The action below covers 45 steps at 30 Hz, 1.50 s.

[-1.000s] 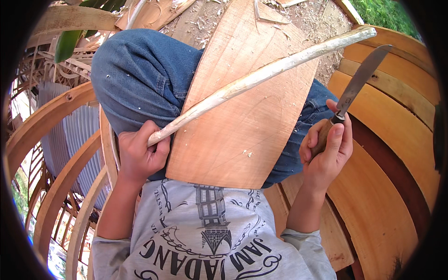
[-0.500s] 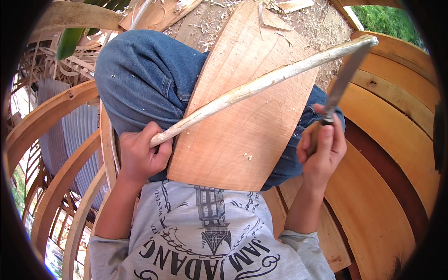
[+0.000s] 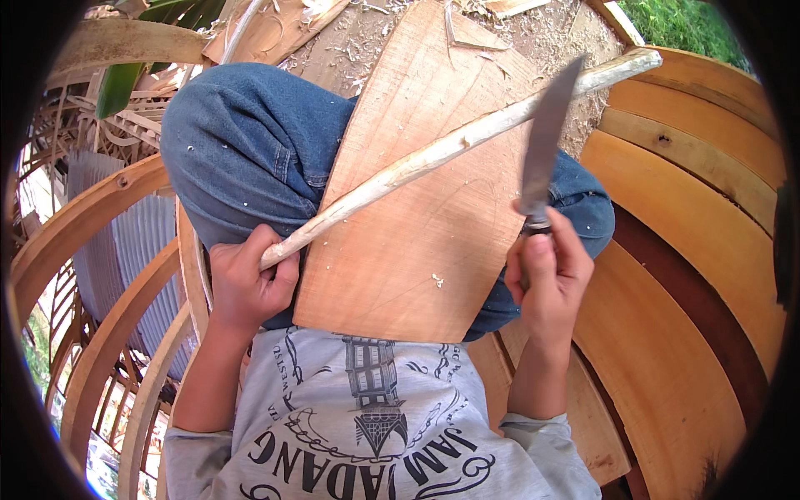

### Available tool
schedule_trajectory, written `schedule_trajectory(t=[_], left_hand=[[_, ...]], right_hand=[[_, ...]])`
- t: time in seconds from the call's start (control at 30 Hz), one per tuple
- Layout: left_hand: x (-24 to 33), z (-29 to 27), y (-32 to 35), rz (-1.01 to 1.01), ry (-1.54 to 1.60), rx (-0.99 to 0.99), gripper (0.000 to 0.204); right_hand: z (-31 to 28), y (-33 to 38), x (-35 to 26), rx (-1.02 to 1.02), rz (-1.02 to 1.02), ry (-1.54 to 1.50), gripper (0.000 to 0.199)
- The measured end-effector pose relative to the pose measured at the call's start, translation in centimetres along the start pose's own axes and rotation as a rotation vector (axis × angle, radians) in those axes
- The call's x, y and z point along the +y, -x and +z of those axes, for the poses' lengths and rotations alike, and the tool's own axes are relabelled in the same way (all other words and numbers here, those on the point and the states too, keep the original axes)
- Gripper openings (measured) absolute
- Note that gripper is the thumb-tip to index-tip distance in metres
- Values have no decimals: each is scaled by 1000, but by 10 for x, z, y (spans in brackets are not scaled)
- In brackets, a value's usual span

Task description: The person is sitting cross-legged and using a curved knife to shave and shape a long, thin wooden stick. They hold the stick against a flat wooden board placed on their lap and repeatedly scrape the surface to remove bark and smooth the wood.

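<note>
Head view: left hand (image 3: pixel 243 283) at eight o'clock clenched on a pale stick (image 3: pixel 450 150) slanting across the board (image 3: pixel 417 242) toward one o'clock; right hand (image 3: pixel 546 279) at four o'clock gripping a knife (image 3: pixel 546 137), blade crossing the stick.

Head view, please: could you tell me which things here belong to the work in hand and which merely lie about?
In use: pale stick in left hand; knife in right hand; wooden board across the lap.
Lying about: shavings on the ground; curved wooden slats; green leaf.
</note>
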<state>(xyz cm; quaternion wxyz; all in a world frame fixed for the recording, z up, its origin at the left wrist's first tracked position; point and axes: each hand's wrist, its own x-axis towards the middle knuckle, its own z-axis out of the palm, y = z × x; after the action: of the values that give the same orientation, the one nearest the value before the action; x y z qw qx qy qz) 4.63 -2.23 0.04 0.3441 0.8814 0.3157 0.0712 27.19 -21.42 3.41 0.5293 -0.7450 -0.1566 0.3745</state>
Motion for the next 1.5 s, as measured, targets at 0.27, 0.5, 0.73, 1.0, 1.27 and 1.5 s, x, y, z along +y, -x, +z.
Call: schedule_trajectory(t=[0.27, 0.5, 0.73, 1.0, 1.27, 1.5], left_hand=[[-1, 1, 3, 23, 32, 32, 16], [-1, 4, -1, 16, -12, 25, 18], [-2, 1, 1, -1, -10, 10, 18], [-2, 0, -2, 2, 20, -6, 18], [0, 0, 1, -14, 17, 6, 20], [4, -2, 0, -48, 40, 9, 21]], right_hand=[[1, 2, 7, 28, -149, 164, 31], [17, 2, -9, -226, -86, 309, 26], [19, 0, -6, -248, -211, 412, 25], [11, 10, 11, -32, -88, 290, 25], [17, 5, 0, -55, -181, 319, 29], [12, 2, -16, 80, -119, 65, 29]])
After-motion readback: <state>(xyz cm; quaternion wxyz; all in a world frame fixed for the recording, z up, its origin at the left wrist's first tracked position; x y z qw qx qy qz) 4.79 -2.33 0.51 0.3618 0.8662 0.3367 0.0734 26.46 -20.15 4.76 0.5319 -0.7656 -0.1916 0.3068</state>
